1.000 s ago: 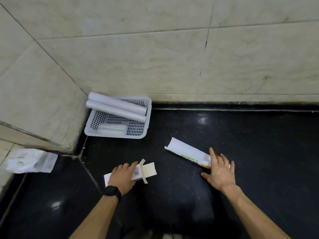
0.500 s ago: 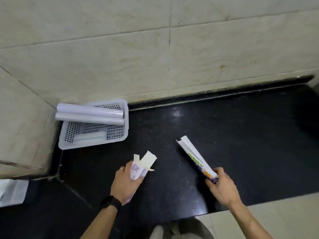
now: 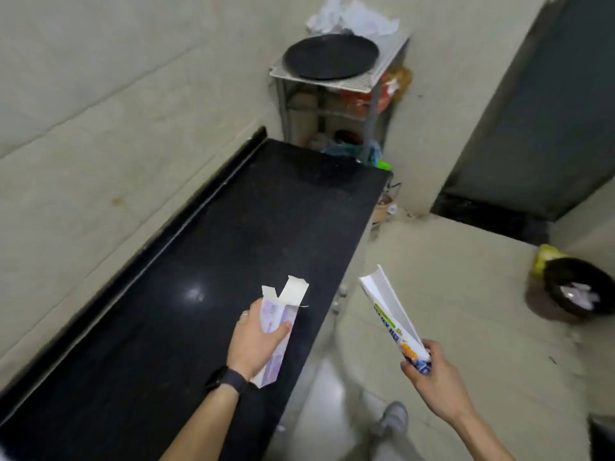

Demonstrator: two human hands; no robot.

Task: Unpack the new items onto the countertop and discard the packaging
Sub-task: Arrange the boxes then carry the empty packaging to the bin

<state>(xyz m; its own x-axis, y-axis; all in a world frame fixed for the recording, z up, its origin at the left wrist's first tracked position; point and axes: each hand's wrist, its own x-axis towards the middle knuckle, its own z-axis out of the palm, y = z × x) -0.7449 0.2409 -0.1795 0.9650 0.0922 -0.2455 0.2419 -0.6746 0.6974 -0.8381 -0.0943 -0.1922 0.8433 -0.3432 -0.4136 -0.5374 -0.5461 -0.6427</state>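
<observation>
View swung right since earlier; both boxes lifted off the countertop (image 3: 186, 247). Left hand (image 3: 254, 341) fingers clamp the purple box (image 3: 283, 322) (flaps open above fingers). Right hand (image 3: 432, 374) fist grips long box (image 3: 391, 311) bottom; bin (image 3: 580, 287) beyond.

Small home kitchen, plainly. Long black stone bench (image 3: 206, 261) against beige tiled wall (image 3: 100, 111). At 12 o'clock, metal rack (image 3: 332, 104) with round black pan (image 3: 331, 56) on top, jars and bags on lower shelves. At 3 o'clock, dark waste bin (image 3: 579, 291) on tiled floor (image 3: 449, 277).
</observation>
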